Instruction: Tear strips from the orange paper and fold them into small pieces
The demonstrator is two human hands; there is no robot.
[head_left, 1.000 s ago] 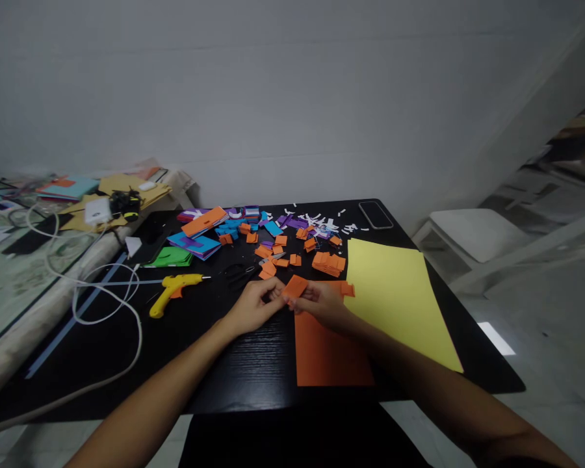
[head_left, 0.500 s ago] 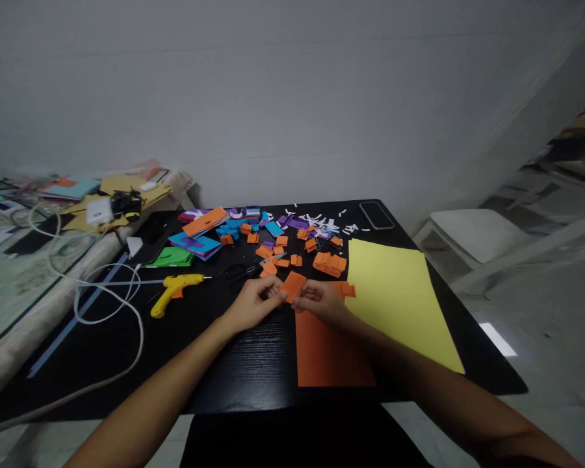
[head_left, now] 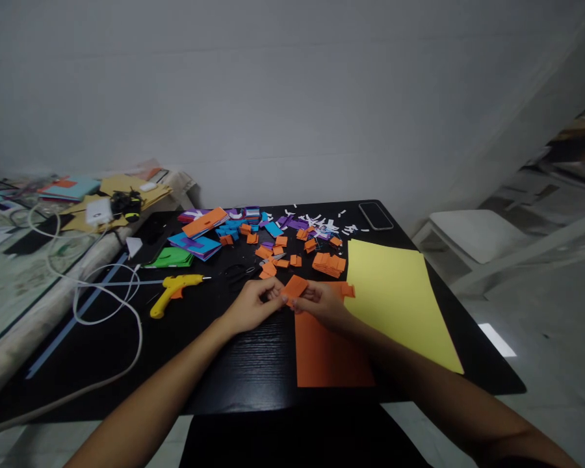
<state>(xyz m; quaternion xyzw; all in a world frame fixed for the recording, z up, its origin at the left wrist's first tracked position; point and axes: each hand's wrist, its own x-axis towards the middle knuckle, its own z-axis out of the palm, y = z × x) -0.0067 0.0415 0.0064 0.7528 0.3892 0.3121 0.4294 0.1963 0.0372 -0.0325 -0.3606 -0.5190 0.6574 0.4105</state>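
Observation:
Between my two hands is a small orange paper piece (head_left: 295, 288), tilted above the table. My left hand (head_left: 257, 303) pinches its left edge between thumb and fingers. On the other side, my right hand (head_left: 323, 303) grips its lower right edge, with the fingertips partly hidden behind the paper. Beneath my right hand and forearm lies a larger orange sheet (head_left: 329, 354). Just beyond the hands are a stack of folded orange pieces (head_left: 329, 264) and several loose small orange pieces (head_left: 281, 241). A dark-handled pair of scissors (head_left: 244, 272) rests beyond my left hand.
A yellow glue gun (head_left: 173, 292) lies at the left, near a white cable (head_left: 139, 325). Yellow sheets (head_left: 394, 292) cover the right side. Green paper (head_left: 171, 257), blue folded paper (head_left: 195, 244), white scraps (head_left: 322, 224) and a phone (head_left: 376, 216) are farther back.
The orange paper piece has tilted slightly between my fingers and shifted a little to the right. Both hands stay in nearly the same place.

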